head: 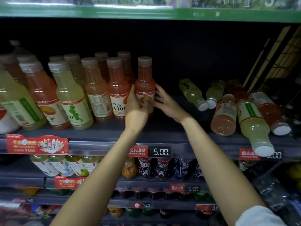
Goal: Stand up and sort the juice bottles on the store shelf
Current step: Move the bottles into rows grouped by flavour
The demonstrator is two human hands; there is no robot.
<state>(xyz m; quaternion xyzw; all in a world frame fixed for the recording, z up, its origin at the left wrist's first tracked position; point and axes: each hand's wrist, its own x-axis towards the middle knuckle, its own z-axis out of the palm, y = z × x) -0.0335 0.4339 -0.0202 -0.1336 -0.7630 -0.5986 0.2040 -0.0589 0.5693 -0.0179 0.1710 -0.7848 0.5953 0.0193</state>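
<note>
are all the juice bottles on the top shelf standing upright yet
No, several bottles at the right still lie on their sides, such as the pale green bottle overhanging the shelf edge.

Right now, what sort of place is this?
Most likely a shop's drinks aisle: shelves lined with juice bottles, price tags reading 5.00 on the shelf edge, and a red promotional sign.

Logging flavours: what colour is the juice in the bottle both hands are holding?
Pinkish red, in the bottle; the head view shows it.
</note>
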